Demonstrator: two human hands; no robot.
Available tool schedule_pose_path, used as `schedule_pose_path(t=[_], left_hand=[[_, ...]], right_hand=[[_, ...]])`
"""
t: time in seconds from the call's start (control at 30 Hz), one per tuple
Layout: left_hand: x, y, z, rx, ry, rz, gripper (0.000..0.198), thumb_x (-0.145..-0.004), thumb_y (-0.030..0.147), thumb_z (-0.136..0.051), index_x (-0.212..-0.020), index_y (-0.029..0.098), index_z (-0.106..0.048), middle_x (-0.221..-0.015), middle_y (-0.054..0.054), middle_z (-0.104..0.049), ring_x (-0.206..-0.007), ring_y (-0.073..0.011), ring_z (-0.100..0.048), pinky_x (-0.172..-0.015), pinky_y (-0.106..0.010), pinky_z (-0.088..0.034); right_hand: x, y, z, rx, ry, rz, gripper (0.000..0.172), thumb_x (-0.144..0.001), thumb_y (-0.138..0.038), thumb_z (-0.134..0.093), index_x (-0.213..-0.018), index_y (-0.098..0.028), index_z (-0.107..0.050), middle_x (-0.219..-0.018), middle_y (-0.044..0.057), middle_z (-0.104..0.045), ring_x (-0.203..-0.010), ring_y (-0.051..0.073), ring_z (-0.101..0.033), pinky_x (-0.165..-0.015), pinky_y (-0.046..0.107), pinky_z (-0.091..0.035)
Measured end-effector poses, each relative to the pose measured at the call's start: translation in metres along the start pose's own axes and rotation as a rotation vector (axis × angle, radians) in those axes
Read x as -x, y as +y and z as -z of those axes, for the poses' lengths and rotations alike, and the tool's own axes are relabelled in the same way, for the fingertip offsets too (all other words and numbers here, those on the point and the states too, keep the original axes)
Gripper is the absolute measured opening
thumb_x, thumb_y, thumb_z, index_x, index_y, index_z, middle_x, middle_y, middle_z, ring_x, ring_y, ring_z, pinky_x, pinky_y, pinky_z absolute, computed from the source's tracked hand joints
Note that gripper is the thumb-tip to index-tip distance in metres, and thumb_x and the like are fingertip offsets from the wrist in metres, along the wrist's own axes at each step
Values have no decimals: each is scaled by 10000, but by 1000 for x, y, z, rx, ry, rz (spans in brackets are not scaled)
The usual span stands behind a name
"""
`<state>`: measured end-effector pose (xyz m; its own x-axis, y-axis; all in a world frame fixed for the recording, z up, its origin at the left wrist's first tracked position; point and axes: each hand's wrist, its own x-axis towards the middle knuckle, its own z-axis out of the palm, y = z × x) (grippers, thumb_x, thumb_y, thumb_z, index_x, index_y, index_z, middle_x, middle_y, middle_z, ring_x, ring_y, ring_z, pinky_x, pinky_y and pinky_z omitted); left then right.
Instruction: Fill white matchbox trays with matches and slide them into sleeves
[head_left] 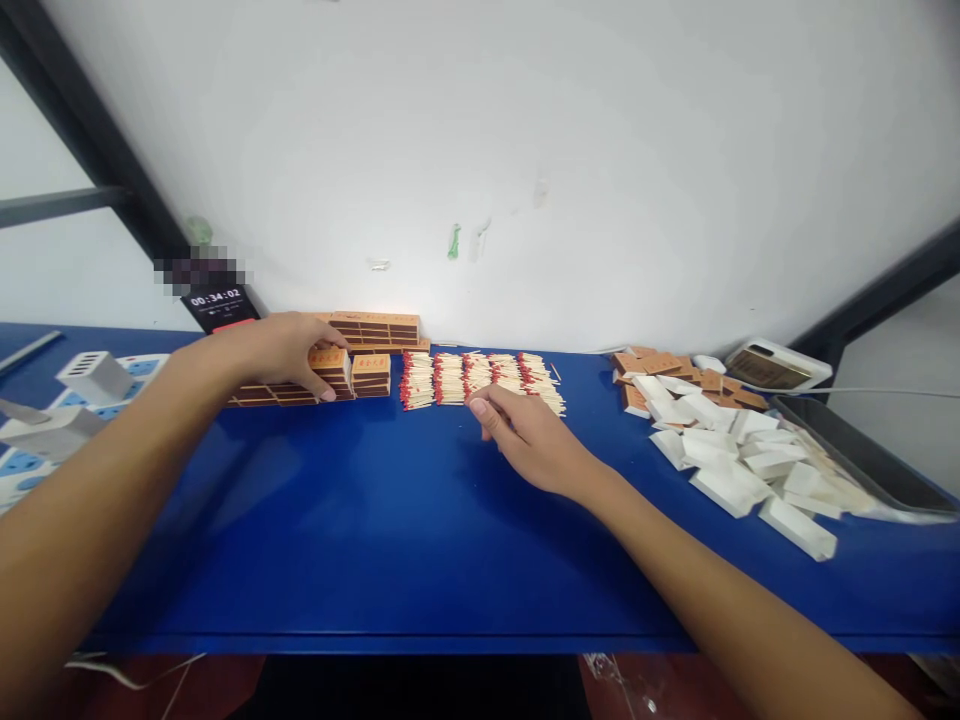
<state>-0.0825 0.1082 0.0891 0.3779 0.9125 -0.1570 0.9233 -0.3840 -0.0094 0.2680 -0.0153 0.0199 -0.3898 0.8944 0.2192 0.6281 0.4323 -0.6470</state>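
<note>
My left hand (296, 350) is at the row of stacked matchboxes on the left, its thumb in front and fingers behind, closed around an orange-topped matchbox (330, 357). Just right of it stands a short stack of matchboxes (372, 375) with dark striking sides. Behind these runs another long matchbox stack (375, 328) along the wall. Several piles of red-tipped matches (450, 380) lie side by side in the middle. In front of their right part is my right hand (529, 435), fingers curled together; whatever they may hold is hidden.
White inner trays (720, 480) lie heaped on the right of the blue table (360, 540), with orange matchbox sleeves (660, 365) behind. A dark tray (862, 450) and a phone-like object (780, 365) sit farther right. At left are power strips (142, 370) and a timer screen (217, 300).
</note>
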Motion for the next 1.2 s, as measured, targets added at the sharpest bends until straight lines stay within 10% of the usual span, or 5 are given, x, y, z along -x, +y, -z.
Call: schedule_pose_path(t=[0.67,1.2], left_hand=[[-14,-7,-13,-118,1,-68,694,-660,636,-830,-1265,304,-756,-1234,-112,-758,-1160,-394,-687,-964,-447,-499],[0,19,-10,-95,-5,-27,988,-685,532,-813,-1573,178,-564,-1447,-167,-693,-1214,-416,-687,-984,-408,-517]], right_hand=[[1,3,-2,17,-1,13,387,-1134,-520,-412,-959,-235,-606,-772,10,-680,-699,193,-585,-663,332,-364],[0,3,-2,-12,17,40,347,-1122,-476,-452,-955,-226,-625,-745,3,-656,-669,183,-558,-660,330,-362]])
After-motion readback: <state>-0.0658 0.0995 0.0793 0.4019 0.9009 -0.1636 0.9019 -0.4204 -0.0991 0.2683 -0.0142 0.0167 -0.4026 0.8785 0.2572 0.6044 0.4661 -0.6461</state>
